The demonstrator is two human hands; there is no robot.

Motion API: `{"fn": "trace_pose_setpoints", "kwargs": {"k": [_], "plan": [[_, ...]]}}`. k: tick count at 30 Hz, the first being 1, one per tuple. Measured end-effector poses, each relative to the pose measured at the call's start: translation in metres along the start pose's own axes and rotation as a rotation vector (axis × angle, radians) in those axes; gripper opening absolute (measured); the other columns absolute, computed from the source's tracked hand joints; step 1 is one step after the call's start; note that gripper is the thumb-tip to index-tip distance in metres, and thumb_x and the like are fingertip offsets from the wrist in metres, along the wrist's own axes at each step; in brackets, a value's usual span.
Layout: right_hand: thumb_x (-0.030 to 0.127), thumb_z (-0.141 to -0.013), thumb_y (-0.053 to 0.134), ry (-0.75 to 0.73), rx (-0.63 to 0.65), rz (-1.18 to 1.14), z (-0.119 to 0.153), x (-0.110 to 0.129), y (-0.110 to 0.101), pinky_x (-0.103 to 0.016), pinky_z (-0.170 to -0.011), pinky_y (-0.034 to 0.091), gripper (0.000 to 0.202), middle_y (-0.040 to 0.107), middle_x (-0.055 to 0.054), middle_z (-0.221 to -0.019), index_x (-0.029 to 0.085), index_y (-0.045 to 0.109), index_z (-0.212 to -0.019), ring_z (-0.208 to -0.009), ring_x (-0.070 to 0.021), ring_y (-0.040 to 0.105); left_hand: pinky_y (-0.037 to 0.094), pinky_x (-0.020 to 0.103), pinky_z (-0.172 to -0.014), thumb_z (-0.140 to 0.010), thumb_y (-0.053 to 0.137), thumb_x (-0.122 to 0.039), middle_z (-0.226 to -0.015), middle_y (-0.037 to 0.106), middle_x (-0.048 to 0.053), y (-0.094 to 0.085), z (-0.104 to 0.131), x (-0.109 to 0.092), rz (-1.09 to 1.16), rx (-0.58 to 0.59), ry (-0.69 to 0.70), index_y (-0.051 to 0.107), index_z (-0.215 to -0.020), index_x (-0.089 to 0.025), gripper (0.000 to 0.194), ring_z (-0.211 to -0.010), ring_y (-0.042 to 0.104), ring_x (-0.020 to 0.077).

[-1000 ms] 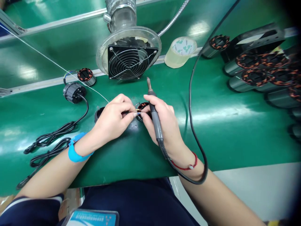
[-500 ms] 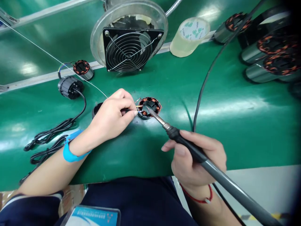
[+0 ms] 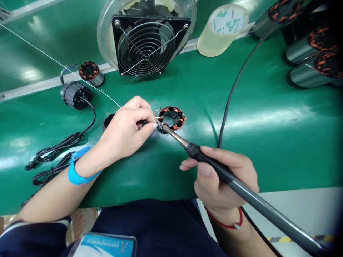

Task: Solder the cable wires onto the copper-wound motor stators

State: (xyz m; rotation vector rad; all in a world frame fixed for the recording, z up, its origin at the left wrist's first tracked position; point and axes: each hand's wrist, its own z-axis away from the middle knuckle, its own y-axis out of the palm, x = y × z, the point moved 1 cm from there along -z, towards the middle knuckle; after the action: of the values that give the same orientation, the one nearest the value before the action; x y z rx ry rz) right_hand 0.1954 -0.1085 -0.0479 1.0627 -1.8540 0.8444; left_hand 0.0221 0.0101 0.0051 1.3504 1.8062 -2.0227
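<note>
Conceivably, in the head view, a slip of the soldering iron (image 3: 243, 189) could burn the left hand (image 3: 128, 126), closed in a pinch on thin wires (image 3: 159, 117) beside the hot-looking tip, at the left rim of a copper-wound motor stator (image 3: 179, 123) on the green worktop (image 3: 268, 142); the right hand (image 3: 227, 196) curls firmly around the iron.

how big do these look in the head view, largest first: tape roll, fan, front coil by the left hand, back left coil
1. Fan
2. Tape roll
3. Front coil and back left coil: too alike in size to rank
</note>
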Motion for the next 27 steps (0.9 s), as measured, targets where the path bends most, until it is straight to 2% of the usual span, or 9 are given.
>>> {"fn": "trace_pose_setpoints", "kwargs": {"k": [7,13,18,24,27], "plan": [[0.022,-0.088,0.068,0.004,0.009,-0.026,0.0004,-0.002,0.001,-0.024,-0.048,0.061,0.025,0.073,0.001,-0.074,0.02,0.065,-0.112,-0.055,-0.0146,0.071,0.045,0.028,-0.065,-0.08,0.058,-0.009,-0.086,0.06,0.003,-0.0002,-0.0004,-0.001,0.003,-0.003,-0.009,0.063,-0.066,-0.017,0.017,-0.08,0.057,0.014],[0.022,-0.088,0.067,0.01,-0.034,-0.05,0.0011,-0.0031,0.0017,-0.023,-0.047,0.06,0.023,0.072,0.001,-0.076,0.019,0.065,-0.111,-0.055,-0.014,0.071,0.045,0.028,-0.065,-0.081,0.058,-0.009,-0.086,0.06,0.003,0.0001,0.0002,-0.0002,0.0,0.003,-0.011,0.064,-0.068,-0.017,0.016,-0.08,0.057,0.014],[0.021,-0.087,0.068,0.013,0.0,-0.035,0.0007,-0.0024,0.0016,-0.025,-0.046,0.06,0.024,0.073,0.0,-0.077,0.018,0.064,-0.11,-0.054,-0.0152,0.071,0.045,0.027,-0.064,-0.081,0.058,-0.01,-0.086,0.06,0.003,-0.0002,-0.0001,-0.0004,0.005,0.004,-0.009,0.064,-0.067,-0.017,0.016,-0.079,0.057,0.0138],[0.025,-0.089,0.066,-0.006,-0.093,-0.035,-0.0025,-0.001,0.0039,-0.026,-0.041,0.057,0.021,0.07,0.0,-0.076,0.02,0.065,-0.109,-0.051,-0.0155,0.069,0.046,0.027,-0.062,-0.082,0.058,-0.013,-0.086,0.061,0.004,-0.0007,-0.0006,-0.0019,0.006,0.015,-0.03,0.064,-0.067,-0.017,0.016,-0.08,0.056,0.0146],[0.023,-0.088,0.066,0.01,-0.04,0.018,-0.006,-0.0022,0.0016,-0.03,-0.05,0.061,0.024,0.072,-0.002,-0.083,0.022,0.065,-0.111,-0.058,-0.0163,0.071,0.044,0.027,-0.061,-0.082,0.058,-0.012,-0.087,0.061,0.004,-0.0002,0.0001,-0.0007,0.004,0.009,-0.028,0.065,-0.068,-0.017,0.016,-0.079,0.056,0.0143]]}}
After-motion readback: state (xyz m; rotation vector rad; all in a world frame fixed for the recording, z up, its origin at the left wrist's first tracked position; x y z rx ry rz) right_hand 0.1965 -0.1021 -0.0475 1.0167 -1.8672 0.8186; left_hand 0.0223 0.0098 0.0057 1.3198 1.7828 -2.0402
